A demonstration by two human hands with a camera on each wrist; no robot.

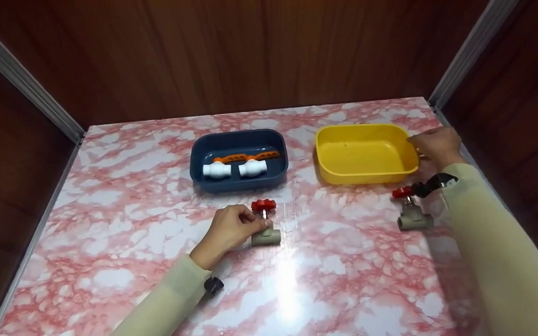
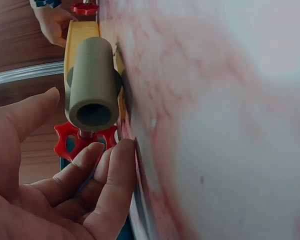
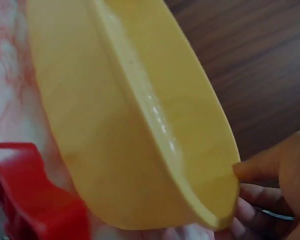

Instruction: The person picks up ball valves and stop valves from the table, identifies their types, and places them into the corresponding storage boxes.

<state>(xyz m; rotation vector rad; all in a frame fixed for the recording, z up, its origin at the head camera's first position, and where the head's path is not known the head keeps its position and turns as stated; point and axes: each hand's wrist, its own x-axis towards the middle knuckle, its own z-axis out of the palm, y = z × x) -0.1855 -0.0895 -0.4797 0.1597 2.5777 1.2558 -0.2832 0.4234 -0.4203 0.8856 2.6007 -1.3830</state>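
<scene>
My left hand is beside a grey-green stop valve with a red wheel handle, standing on the table. In the left wrist view the thumb is spread away from the valve body, and the bent fingers are near the red wheel without gripping it. At the right, my right hand pinches the right rim of a yellow basin, thumb inside and fingers outside. Below that wrist stands a second red-handled stop valve, its wheel partly covered by the wrist camera.
A dark blue basin sits left of the yellow one, holding two white ball valves with orange lever handles. Brown wood-grain panels enclose the marbled pink-and-white table at the back and both sides.
</scene>
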